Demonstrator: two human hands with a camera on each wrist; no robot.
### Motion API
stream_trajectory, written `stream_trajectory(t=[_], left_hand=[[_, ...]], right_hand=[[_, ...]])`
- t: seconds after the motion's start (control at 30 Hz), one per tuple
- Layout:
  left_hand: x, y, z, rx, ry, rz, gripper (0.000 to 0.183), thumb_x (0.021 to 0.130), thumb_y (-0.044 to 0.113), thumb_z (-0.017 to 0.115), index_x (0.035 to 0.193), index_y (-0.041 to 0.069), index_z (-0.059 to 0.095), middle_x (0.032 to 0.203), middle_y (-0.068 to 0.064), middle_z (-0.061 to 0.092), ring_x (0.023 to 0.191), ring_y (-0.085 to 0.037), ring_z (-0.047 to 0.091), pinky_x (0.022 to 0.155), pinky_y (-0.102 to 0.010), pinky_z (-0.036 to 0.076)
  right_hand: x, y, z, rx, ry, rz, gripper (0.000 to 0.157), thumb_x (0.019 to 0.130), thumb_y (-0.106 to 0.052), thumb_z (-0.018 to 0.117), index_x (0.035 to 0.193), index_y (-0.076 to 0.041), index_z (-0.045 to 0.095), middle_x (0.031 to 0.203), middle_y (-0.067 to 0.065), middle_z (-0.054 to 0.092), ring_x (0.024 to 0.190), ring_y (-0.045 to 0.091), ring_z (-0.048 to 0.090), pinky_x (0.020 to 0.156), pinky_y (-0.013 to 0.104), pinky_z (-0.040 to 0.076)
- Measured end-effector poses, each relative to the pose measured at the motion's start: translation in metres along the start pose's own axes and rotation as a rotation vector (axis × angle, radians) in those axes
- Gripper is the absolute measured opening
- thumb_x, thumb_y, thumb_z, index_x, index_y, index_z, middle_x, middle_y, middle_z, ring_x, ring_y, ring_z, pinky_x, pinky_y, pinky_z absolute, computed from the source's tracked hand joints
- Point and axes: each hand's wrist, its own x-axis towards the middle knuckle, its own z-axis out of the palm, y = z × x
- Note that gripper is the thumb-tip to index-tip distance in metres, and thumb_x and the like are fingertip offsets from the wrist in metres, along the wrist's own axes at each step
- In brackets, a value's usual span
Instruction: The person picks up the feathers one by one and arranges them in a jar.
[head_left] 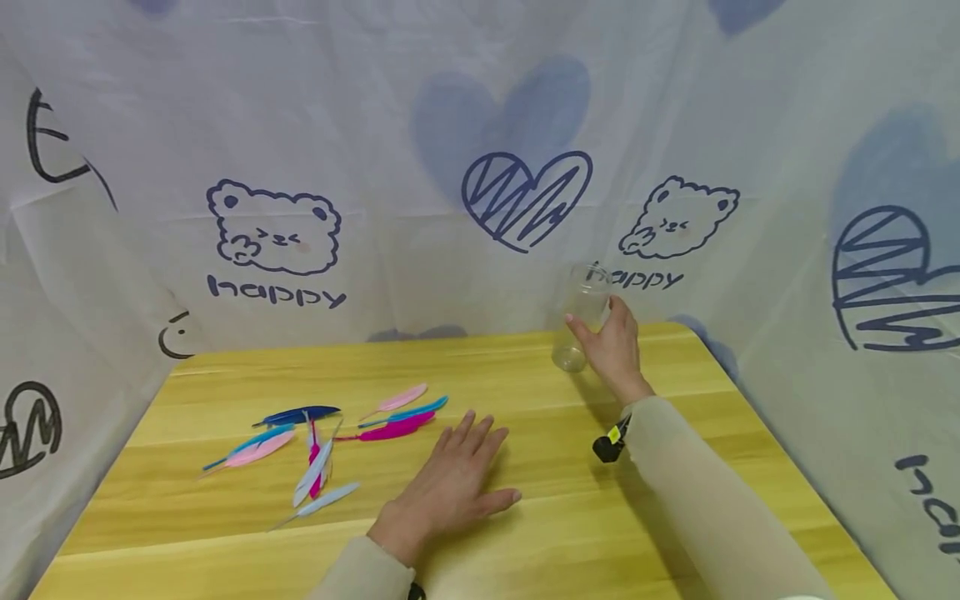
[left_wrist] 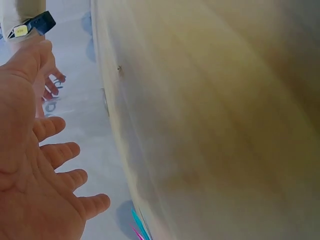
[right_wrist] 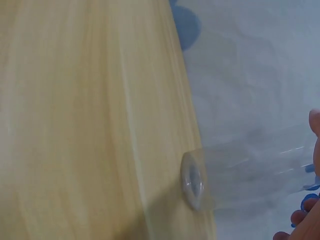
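Note:
At the back right of the table my right hand (head_left: 618, 350) grips a clear cylindrical plastic jar (head_left: 570, 343), thumb on one side and fingers round the other. The jar stands upright in the head view; its base (right_wrist: 193, 181) shows near the table's back edge in the right wrist view. Near the middle front, my left hand (head_left: 454, 487) is palm down over the table, fingers spread and straight, holding nothing. Just left of its fingertips are a magenta feather (head_left: 397, 427), a blue feather (head_left: 408, 412) and a pale pink feather (head_left: 403, 397).
Farther left lie several more feathers, among them a dark navy feather (head_left: 303, 415), a pink feather (head_left: 261, 448) and a pale blue feather (head_left: 330, 497). A white printed cloth (head_left: 397, 250) hangs behind and beside the wooden table (head_left: 540, 550). A black wrist device (head_left: 609, 447) sits at the right cuff.

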Motion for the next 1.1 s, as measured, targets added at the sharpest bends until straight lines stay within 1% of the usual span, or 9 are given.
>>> stream_trajectory(t=[0.17, 0.3, 0.37, 0.5, 0.6, 0.73, 0.83, 1.0, 1.1], left_hand=[[0.000, 0.003, -0.001, -0.011, -0.015, -0.009, 0.084, 0.101, 0.063, 0.059, 0.166, 0.014, 0.033, 0.173, -0.015, 0.027, 0.163, -0.039, 0.013, 0.127, -0.062, 0.021], [-0.001, 0.004, -0.002, -0.010, -0.011, -0.015, 0.084, 0.102, 0.061, 0.059, 0.166, 0.014, 0.033, 0.172, -0.015, 0.029, 0.163, -0.039, 0.014, 0.126, -0.062, 0.022], [-0.002, 0.005, -0.003, -0.013, -0.008, -0.019, 0.083, 0.102, 0.061, 0.060, 0.165, 0.014, 0.034, 0.172, -0.015, 0.030, 0.163, -0.039, 0.015, 0.126, -0.062, 0.023], [-0.002, 0.005, -0.002, -0.013, -0.009, -0.022, 0.083, 0.102, 0.060, 0.060, 0.165, 0.013, 0.034, 0.171, -0.015, 0.032, 0.163, -0.038, 0.016, 0.126, -0.061, 0.022], [-0.002, 0.004, 0.000, -0.002, -0.010, -0.026, 0.084, 0.101, 0.061, 0.059, 0.165, 0.014, 0.033, 0.171, -0.015, 0.031, 0.163, -0.037, 0.015, 0.127, -0.062, 0.021], [0.000, 0.004, 0.000, 0.031, -0.020, -0.016, 0.087, 0.100, 0.065, 0.058, 0.166, 0.014, 0.032, 0.172, -0.014, 0.030, 0.164, -0.036, 0.012, 0.127, -0.062, 0.019], [0.003, 0.004, -0.001, 0.058, -0.025, -0.003, 0.091, 0.099, 0.069, 0.058, 0.166, 0.014, 0.031, 0.173, -0.014, 0.029, 0.164, -0.036, 0.011, 0.128, -0.062, 0.017], [0.009, 0.005, -0.001, 0.088, -0.009, 0.003, 0.096, 0.098, 0.070, 0.058, 0.166, 0.009, 0.029, 0.173, -0.018, 0.027, 0.163, -0.037, 0.013, 0.130, -0.056, 0.017], [0.013, 0.004, -0.002, 0.052, 0.015, -0.007, 0.098, 0.098, 0.067, 0.060, 0.166, 0.005, 0.027, 0.173, -0.020, 0.025, 0.163, -0.037, 0.015, 0.130, -0.051, 0.019]], right_hand=[[0.007, -0.005, -0.001, -0.042, 0.000, 0.000, 0.096, 0.097, -0.058, 0.069, 0.161, 0.000, 0.026, 0.158, 0.028, 0.039, 0.147, 0.045, 0.038, 0.121, 0.062, 0.032], [0.015, -0.011, -0.004, -0.112, 0.047, -0.037, 0.093, 0.096, -0.058, 0.069, 0.156, 0.002, 0.032, 0.153, 0.026, 0.045, 0.144, 0.045, 0.038, 0.119, 0.065, 0.027], [0.018, -0.014, -0.006, -0.125, 0.060, -0.051, 0.092, 0.096, -0.058, 0.070, 0.155, 0.002, 0.034, 0.151, 0.025, 0.047, 0.143, 0.045, 0.039, 0.118, 0.065, 0.026], [0.021, -0.017, -0.008, -0.108, 0.061, -0.046, 0.091, 0.096, -0.059, 0.069, 0.155, 0.001, 0.035, 0.152, 0.024, 0.047, 0.145, 0.044, 0.038, 0.120, 0.064, 0.025], [0.020, -0.018, -0.009, -0.100, 0.053, -0.028, 0.090, 0.095, -0.059, 0.070, 0.154, 0.002, 0.038, 0.150, 0.024, 0.050, 0.143, 0.044, 0.040, 0.121, 0.062, 0.023], [0.016, -0.018, -0.012, -0.108, 0.056, 0.004, 0.088, 0.094, -0.060, 0.071, 0.150, 0.002, 0.041, 0.145, 0.026, 0.054, 0.139, 0.044, 0.042, 0.121, 0.060, 0.019], [0.011, -0.019, -0.013, -0.113, 0.057, 0.010, 0.085, 0.094, -0.061, 0.070, 0.146, 0.001, 0.044, 0.143, 0.026, 0.055, 0.138, 0.045, 0.041, 0.121, 0.061, 0.017], [-0.006, -0.026, -0.008, -0.095, 0.048, -0.042, 0.080, 0.093, -0.056, 0.074, 0.142, 0.002, 0.048, 0.139, 0.026, 0.057, 0.134, 0.046, 0.042, 0.120, 0.059, 0.019], [-0.019, -0.033, -0.005, -0.086, 0.043, -0.081, 0.080, 0.092, -0.052, 0.076, 0.143, 0.003, 0.048, 0.138, 0.026, 0.059, 0.135, 0.046, 0.044, 0.121, 0.057, 0.020]])
